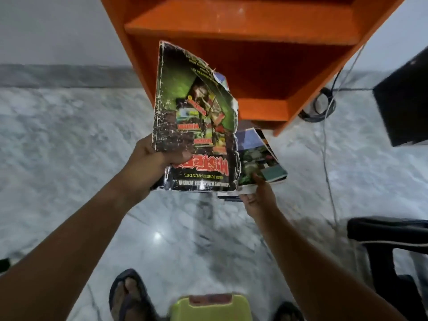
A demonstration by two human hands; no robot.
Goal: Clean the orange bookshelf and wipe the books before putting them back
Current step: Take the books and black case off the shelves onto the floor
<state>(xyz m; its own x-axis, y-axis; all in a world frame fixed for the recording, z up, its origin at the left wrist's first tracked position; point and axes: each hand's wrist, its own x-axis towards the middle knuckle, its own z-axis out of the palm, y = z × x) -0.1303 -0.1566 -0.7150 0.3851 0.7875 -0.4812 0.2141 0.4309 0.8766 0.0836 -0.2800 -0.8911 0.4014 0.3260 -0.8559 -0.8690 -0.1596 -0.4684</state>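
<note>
Two hands are up in front of me, each holding printed matter. My left hand point(150, 165) grips a worn magazine point(196, 107) by its near left corner, thumb pressed across the cover and fingers curled behind it. The magazine stands nearly upright, tilted a little to the right, its dark green cover creased, scuffed white along the spine and torn at the far right edge, with red lettering that reads upside down from my view. My right hand point(257, 198) pinches the near corner of a second book point(259, 156), thumb on top of its blue and green cover, fingers underneath. That book lies flatter and lower, just beside the magazine and partly hidden behind its right edge. Darker edges show beneath it; I cannot tell how many more items are there.

Beyond both, the orange bookshelf point(243, 26) stands on the grey marbled floor point(69, 135), and the shelves I can see are bare. Right of it lie coiled cables point(324, 105) and a black box point(405, 100). Nearer on the right is a black chair point(389, 232). At the bottom edge sit a green stool point(213, 309) and a sandalled foot point(127, 295).
</note>
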